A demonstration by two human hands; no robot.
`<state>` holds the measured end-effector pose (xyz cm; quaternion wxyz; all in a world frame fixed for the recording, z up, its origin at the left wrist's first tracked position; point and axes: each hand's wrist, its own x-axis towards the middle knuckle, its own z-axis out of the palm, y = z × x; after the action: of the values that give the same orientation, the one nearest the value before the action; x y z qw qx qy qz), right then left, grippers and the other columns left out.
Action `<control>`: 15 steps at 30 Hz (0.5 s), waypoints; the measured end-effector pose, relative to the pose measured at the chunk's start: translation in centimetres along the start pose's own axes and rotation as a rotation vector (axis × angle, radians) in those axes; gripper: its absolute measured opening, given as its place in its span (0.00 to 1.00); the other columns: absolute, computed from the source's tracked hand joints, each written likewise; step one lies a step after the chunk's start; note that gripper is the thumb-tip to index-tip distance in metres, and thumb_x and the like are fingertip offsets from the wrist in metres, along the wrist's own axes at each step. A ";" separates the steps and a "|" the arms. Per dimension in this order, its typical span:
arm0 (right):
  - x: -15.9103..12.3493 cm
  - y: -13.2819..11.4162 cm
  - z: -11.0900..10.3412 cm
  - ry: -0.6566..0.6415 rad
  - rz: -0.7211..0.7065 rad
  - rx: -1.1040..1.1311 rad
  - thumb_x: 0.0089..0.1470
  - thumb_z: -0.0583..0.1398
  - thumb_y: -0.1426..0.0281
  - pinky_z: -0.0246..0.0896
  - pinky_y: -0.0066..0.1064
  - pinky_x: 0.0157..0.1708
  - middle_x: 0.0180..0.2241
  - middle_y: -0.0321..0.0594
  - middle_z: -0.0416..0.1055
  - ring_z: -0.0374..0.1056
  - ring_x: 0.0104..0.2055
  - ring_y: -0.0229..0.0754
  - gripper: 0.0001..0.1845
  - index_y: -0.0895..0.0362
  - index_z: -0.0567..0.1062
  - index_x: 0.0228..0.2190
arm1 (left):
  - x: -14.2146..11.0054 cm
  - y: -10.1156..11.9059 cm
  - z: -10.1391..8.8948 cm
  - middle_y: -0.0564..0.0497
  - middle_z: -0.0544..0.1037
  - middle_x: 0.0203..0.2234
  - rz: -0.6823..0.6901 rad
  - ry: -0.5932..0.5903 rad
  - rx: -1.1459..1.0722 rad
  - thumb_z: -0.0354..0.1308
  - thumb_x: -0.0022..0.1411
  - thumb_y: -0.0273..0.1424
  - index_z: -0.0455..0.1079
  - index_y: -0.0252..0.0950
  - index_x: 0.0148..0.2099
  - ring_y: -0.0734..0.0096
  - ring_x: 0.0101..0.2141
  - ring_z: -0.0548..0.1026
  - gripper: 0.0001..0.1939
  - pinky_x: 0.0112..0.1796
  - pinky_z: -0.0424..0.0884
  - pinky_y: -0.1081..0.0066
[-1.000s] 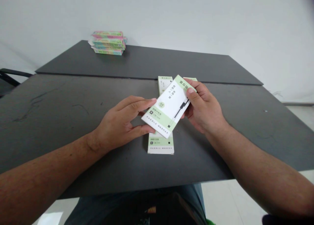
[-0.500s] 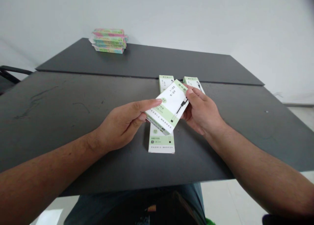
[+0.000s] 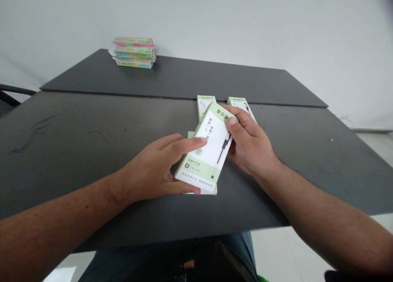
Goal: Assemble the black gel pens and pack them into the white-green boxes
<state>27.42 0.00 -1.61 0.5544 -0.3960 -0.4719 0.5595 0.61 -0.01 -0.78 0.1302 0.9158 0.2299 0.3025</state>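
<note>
Above the table, a white and light-green pen box [image 3: 211, 146] is held between my two hands, its printed face with a pen picture turned up toward me. My right hand [image 3: 250, 136] grips the upper right edge, thumb on the front and fingers behind. At the lower left, my left hand [image 3: 162, 163] closes on the side, one finger across the face and the thumb near the bottom end. Under the held box, another pen box [image 3: 190, 135] lies mostly hidden. Just behind are a like box [image 3: 205, 102] and, partly covered by my right hand, one more [image 3: 238, 101].
A stack of several pink and green packs [image 3: 133, 52] stands at the far left by the wall. The dark grey table [image 3: 92, 159] has a seam running across it toward the back. Its front edge lies close to my lap.
The held pen box has turned more upright and come lower, showing more of its face. My left hand has opened wider around its lower end, with the thumb now further down.
</note>
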 end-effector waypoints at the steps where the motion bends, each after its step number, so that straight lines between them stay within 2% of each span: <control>1: 0.0 -0.1 -0.1 -0.019 -0.002 -0.004 0.69 0.70 0.49 0.79 0.36 0.30 0.46 0.35 0.83 0.78 0.36 0.42 0.22 0.40 0.78 0.59 | -0.1 -0.1 0.0 0.45 0.81 0.46 0.008 -0.002 -0.001 0.68 0.71 0.59 0.61 0.44 0.78 0.58 0.40 0.81 0.45 0.40 0.82 0.63; 5: 0.0 -0.3 -0.5 -0.060 -0.008 -0.030 0.69 0.70 0.49 0.78 0.34 0.27 0.44 0.34 0.83 0.78 0.34 0.42 0.23 0.39 0.75 0.60 | -0.4 -0.8 0.0 0.43 0.81 0.48 0.034 -0.038 0.020 0.65 0.75 0.56 0.54 0.46 0.83 0.58 0.41 0.81 0.46 0.42 0.83 0.61; 9: 0.2 -0.5 -0.8 -0.068 -0.010 -0.089 0.70 0.69 0.48 0.78 0.34 0.26 0.38 0.33 0.81 0.77 0.32 0.42 0.23 0.41 0.74 0.60 | -0.6 -0.8 0.1 0.40 0.82 0.54 0.062 -0.075 0.057 0.62 0.79 0.50 0.47 0.45 0.86 0.55 0.47 0.82 0.45 0.48 0.83 0.60; 12: 0.6 -1.0 -1.2 -0.074 0.017 -0.109 0.68 0.69 0.47 0.76 0.34 0.24 0.35 0.32 0.80 0.76 0.28 0.42 0.25 0.43 0.73 0.58 | -0.6 -0.4 0.0 0.38 0.82 0.59 0.082 -0.090 0.055 0.60 0.81 0.43 0.48 0.43 0.86 0.54 0.52 0.83 0.41 0.53 0.82 0.59; 15: 1.2 -1.8 -1.9 -0.074 0.045 -0.115 0.65 0.72 0.47 0.72 0.32 0.20 0.32 0.31 0.79 0.74 0.25 0.42 0.26 0.44 0.72 0.55 | -0.3 -0.1 -0.1 0.41 0.84 0.56 0.081 -0.076 0.042 0.58 0.81 0.33 0.53 0.42 0.83 0.58 0.50 0.84 0.35 0.54 0.81 0.62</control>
<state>29.58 1.30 -0.25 0.5003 -0.4166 -0.5143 0.5582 0.29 -0.11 -0.84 0.1072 0.9376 0.1938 0.2679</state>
